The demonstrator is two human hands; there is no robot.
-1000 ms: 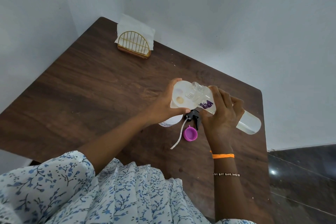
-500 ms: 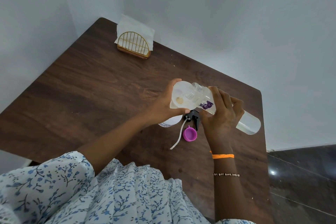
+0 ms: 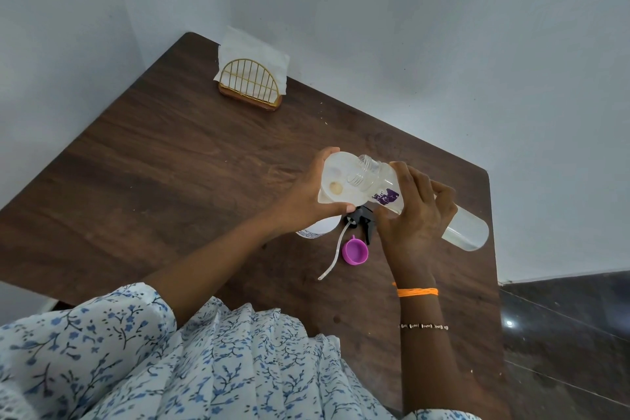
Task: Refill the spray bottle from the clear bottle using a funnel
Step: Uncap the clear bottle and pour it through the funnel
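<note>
My left hand (image 3: 306, 194) grips the rim of a translucent white funnel (image 3: 335, 181), which sits on top of the white spray bottle (image 3: 318, 228); only the bottle's lower side shows under my hand. My right hand (image 3: 416, 215) holds the clear bottle (image 3: 467, 232) tipped nearly flat, its open threaded mouth (image 3: 364, 174) over the funnel's bowl. A purple label marks the clear bottle near its neck. The black spray head (image 3: 363, 220) with its white dip tube (image 3: 335, 254) lies on the table between my hands.
A purple cap (image 3: 355, 252) lies open side up beside the spray head. A gold wire napkin holder (image 3: 251, 85) with white napkins stands at the far corner of the dark wooden table (image 3: 170, 181). White walls enclose the table's far sides; dark floor lies to the right.
</note>
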